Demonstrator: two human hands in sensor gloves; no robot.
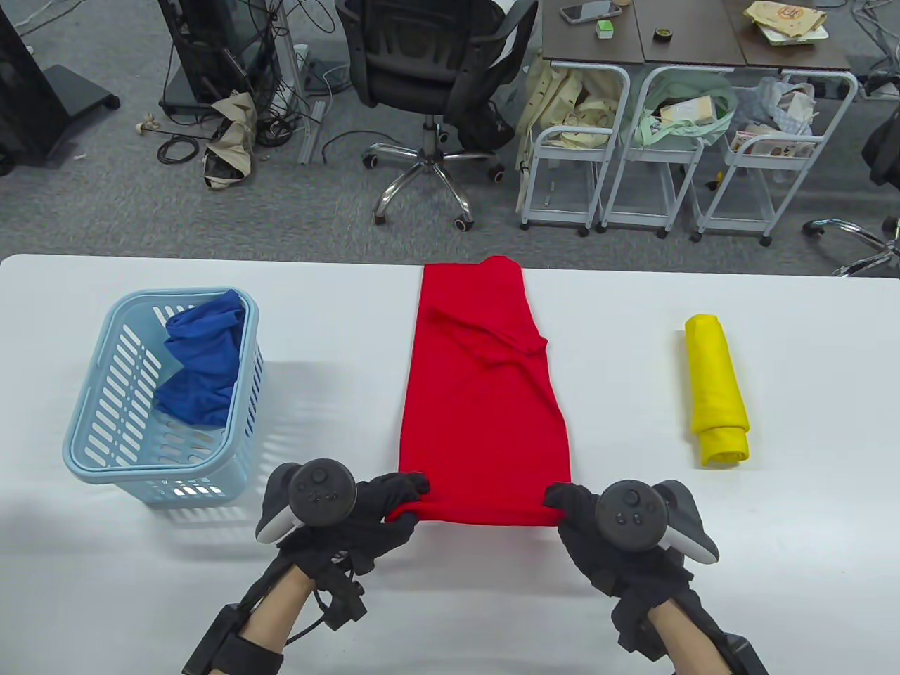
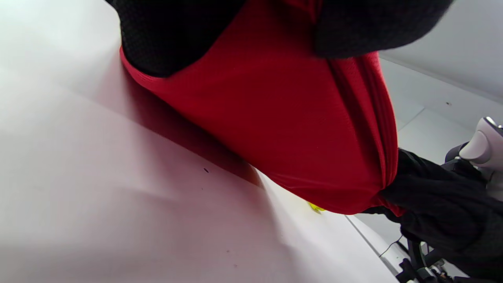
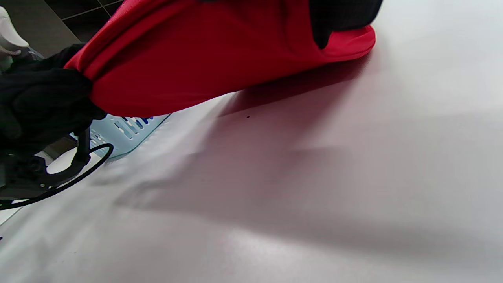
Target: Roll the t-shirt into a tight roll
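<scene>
A red t-shirt [image 1: 481,380] lies folded into a long strip down the middle of the white table [image 1: 773,562], sleeves tucked in. Its near hem is turned over into a short first roll [image 1: 485,513]. My left hand [image 1: 397,503] pinches the roll's left end and my right hand [image 1: 562,503] pinches its right end. The left wrist view shows the red t-shirt [image 2: 283,125] lifted slightly off the table under black gloved fingers [image 2: 173,35]. In the right wrist view the red t-shirt [image 3: 196,59] hangs between both gloves, its edge just above the table.
A light blue plastic basket [image 1: 91,450] holding a crumpled blue garment [image 1: 204,365] stands at the left. A rolled yellow t-shirt [image 1: 716,390] lies at the right. Beyond the table's far edge are an office chair [image 1: 429,84] and white carts.
</scene>
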